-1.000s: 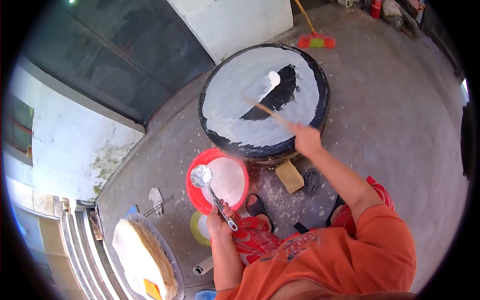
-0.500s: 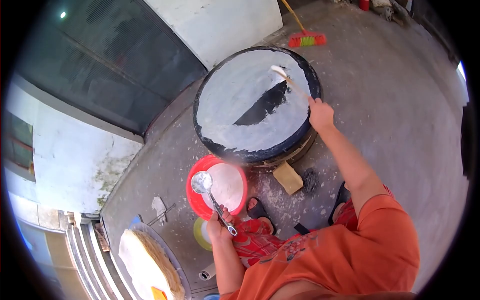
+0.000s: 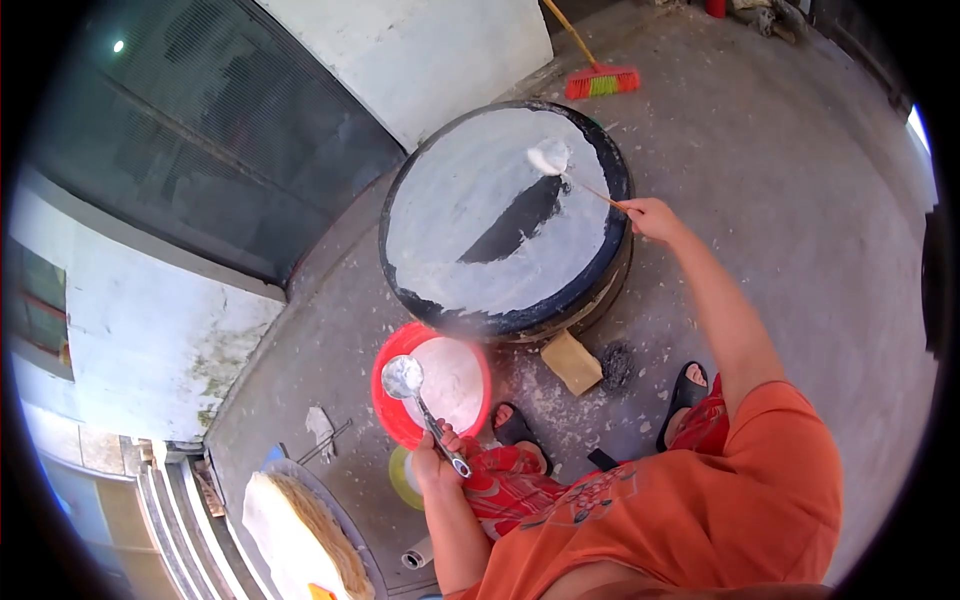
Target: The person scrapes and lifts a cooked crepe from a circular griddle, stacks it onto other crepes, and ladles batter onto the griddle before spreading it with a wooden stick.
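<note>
My right hand [image 3: 652, 218] grips the thin handle of a wooden batter spreader [image 3: 594, 191]. Its far end meets a lump of white batter [image 3: 548, 157] on the large round griddle [image 3: 398, 282]. A thin white layer of batter covers most of the black surface, leaving a dark bare patch [image 3: 512, 222] near the middle. Down by my knee, my left hand [image 3: 436, 462] is closed around the handle of a metal ladle [image 3: 403, 378]. The ladle's batter-coated bowl is over a red basin [image 3: 384, 400] of white batter.
A stack of thin round flatbreads [image 3: 300, 530] lies on a tray at lower left. Beside the griddle's base are a tan block [image 3: 571, 362] and a dark bundle [image 3: 618, 366]. Behind stands a broom [image 3: 602, 82]. A yellow-green bowl [image 3: 400, 478] sits partly behind my left hand.
The spreader's end has turned and now shows a wider batter-covered face, slightly left of before. My right hand has moved a little with it. My left hand holds the ladle almost still.
</note>
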Motion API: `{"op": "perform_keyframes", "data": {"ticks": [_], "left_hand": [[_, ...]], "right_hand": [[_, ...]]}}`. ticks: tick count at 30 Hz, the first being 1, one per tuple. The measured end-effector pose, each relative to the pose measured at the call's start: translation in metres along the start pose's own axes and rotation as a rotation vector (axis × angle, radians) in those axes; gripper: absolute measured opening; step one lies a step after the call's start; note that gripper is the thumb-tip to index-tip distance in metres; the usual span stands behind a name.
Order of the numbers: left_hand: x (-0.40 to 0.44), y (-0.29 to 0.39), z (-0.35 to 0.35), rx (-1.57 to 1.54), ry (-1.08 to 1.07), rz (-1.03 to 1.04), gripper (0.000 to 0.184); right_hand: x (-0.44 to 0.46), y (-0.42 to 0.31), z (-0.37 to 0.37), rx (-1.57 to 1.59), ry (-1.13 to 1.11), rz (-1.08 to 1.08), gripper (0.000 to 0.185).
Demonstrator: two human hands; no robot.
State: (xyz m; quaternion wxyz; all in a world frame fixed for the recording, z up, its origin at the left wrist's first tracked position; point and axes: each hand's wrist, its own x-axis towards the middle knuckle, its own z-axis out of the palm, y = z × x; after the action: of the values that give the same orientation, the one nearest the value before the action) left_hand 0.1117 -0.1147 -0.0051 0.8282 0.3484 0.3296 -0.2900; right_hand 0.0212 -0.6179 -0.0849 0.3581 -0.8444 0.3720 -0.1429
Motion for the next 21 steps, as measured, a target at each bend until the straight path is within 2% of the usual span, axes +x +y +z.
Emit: {"op": "perform_keyframes", "data": {"ticks": [2,3,5,6,8,9,11,12,15,16,18,21], "left_hand": [[0.002,-0.001,-0.002,0.002,-0.007,0.011,0.031],[0.003,-0.001,-0.001,0.009,-0.001,0.019,0.031],[0.003,-0.003,-0.002,0.021,0.008,0.027,0.03],[0.004,-0.003,-0.002,0.042,-0.009,0.027,0.03],[0.003,-0.002,-0.001,0.061,-0.022,0.029,0.03],[0.002,-0.002,-0.001,0.045,-0.009,0.019,0.03],[0.001,-0.002,0.0,0.029,0.004,0.014,0.03],[0.0,-0.002,0.0,0.027,0.002,0.012,0.03],[-0.004,-0.004,-0.002,0.032,-0.018,0.026,0.029],[-0.005,-0.004,-0.003,0.041,-0.001,0.024,0.029],[-0.005,-0.002,-0.003,0.053,0.013,0.023,0.029],[-0.005,0.0,-0.005,0.045,-0.001,0.023,0.028]], "right_hand": [[-0.006,0.011,-0.013,0.392,-0.153,0.188,0.029],[-0.002,0.015,-0.007,0.391,-0.153,0.188,0.029],[0.005,0.022,0.011,0.419,0.076,0.219,0.029],[0.006,0.022,0.021,0.421,0.076,0.221,0.029],[-0.003,-0.009,0.041,0.009,0.076,-0.156,0.029],[-0.012,-0.021,0.035,0.007,0.07,-0.155,0.029],[-0.037,-0.058,-0.004,-0.096,-0.179,-0.064,0.028],[-0.04,-0.052,-0.006,-0.099,-0.177,-0.065,0.028],[-0.047,-0.013,-0.006,0.076,0.11,0.179,0.027],[-0.047,-0.008,0.015,0.073,0.106,0.179,0.027],[-0.05,-0.005,0.059,0.155,0.176,-0.006,0.026],[-0.07,-0.06,0.073,0.007,0.018,-0.095,0.025]]}}
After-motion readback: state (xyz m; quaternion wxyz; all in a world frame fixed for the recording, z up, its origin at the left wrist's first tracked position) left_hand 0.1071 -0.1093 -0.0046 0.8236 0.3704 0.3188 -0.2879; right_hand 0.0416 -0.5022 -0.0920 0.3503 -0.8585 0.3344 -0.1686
